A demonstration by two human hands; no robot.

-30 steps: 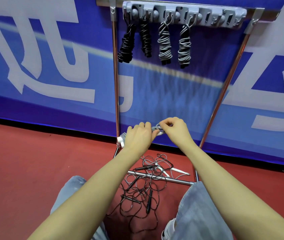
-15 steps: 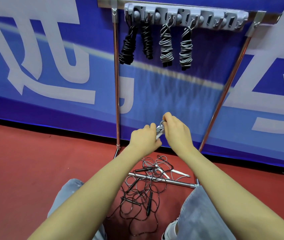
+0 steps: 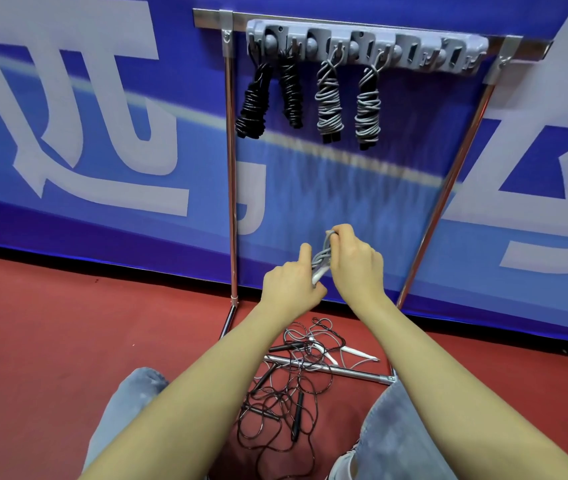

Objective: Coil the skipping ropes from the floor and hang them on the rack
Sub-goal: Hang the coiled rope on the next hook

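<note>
I see bare forearms, no sleeves, no watch or rings on the left hand [image 3: 291,284] or right hand [image 3: 355,268]. Light blue faded denim jeans [image 3: 400,431] on both legs, white shoe [image 3: 343,467] edge at bottom.

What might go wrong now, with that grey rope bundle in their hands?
The grey rope, gripped by the left hand and right hand, may unwind before it reaches the rack. The loose ropes lie tangled over the rack's floor bar between the feet, so they could snag or trip the person.
</note>
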